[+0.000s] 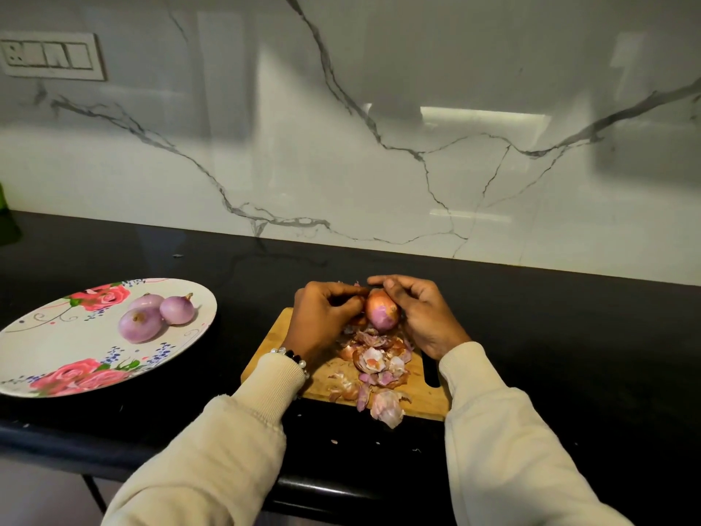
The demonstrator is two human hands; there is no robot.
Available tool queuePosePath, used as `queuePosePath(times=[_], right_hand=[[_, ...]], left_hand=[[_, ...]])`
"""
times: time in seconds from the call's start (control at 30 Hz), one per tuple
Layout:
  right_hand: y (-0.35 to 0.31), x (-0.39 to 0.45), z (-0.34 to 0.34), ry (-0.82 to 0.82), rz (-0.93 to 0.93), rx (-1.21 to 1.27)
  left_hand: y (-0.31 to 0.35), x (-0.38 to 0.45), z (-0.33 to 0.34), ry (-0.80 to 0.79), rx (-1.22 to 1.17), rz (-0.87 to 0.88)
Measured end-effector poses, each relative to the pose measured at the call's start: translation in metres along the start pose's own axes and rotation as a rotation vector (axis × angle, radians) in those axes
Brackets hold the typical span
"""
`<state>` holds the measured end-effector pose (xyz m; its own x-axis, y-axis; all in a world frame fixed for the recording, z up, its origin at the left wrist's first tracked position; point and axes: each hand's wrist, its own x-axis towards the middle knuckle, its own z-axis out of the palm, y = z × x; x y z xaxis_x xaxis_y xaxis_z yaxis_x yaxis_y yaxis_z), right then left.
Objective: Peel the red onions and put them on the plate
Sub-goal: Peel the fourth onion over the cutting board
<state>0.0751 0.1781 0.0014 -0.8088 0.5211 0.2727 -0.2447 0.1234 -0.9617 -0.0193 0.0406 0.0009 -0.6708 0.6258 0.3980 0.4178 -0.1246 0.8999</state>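
Black counter (531,317): plate (45,336) holds three peeled onions (141,324); left hand (322,317), right hand (425,317) grip half-peeled onion (382,310).

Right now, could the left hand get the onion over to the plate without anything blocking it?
Probably yes. The left hand is on the onion, which the right hand also grips. The counter between board and plate looks bare; three peeled onions leave room.

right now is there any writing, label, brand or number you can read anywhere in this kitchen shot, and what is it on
No readable text anywhere in the picture.
White wall switch panel: only blurred switch and socket shapes, no legible marking.
Round white plate with pink roses: floral pattern only, no words.
Wooden cutting board, half-peeled red onion, black countertop and white marble backsplash: no labels or numbers.
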Motion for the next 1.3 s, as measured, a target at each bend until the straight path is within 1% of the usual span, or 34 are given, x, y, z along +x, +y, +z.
queuePosePath(times=[0.13, 0.2, 0.3, 0.37, 0.43, 0.53, 0.73, 1.07, 1.3], right_hand=[[-0.003, 0.001, 0.0, 0.063, 0.012, 0.012], [-0.003, 0.003, 0.0, 0.113, 0.01, 0.003], [-0.004, 0.004, 0.001, 0.131, 0.01, -0.028], [-0.004, 0.003, 0.0, 0.103, 0.012, 0.014], [-0.006, 0.001, -0.002, 0.041, 0.006, 0.077], [-0.007, -0.001, -0.004, -0.043, -0.033, 0.04], [-0.005, -0.002, -0.009, -0.081, -0.082, -0.049], [-0.003, -0.002, -0.01, -0.083, -0.097, -0.136], [-0.002, -0.001, -0.01, -0.076, -0.085, -0.159]], left_hand=[[0.003, -0.001, -0.001, -0.096, -0.231, -0.079], [0.003, 0.0, 0.0, -0.13, -0.269, -0.106], [0.001, 0.002, 0.001, -0.109, -0.299, -0.139], [0.003, 0.003, 0.0, -0.072, -0.349, -0.16], [0.007, 0.002, -0.001, -0.034, -0.424, -0.187], [0.007, 0.003, -0.003, -0.003, -0.491, -0.227], [0.009, 0.002, -0.003, 0.004, -0.473, -0.272], [0.007, 0.002, -0.003, 0.015, -0.316, -0.202], [0.0, 0.002, -0.001, 0.06, -0.134, -0.114]])
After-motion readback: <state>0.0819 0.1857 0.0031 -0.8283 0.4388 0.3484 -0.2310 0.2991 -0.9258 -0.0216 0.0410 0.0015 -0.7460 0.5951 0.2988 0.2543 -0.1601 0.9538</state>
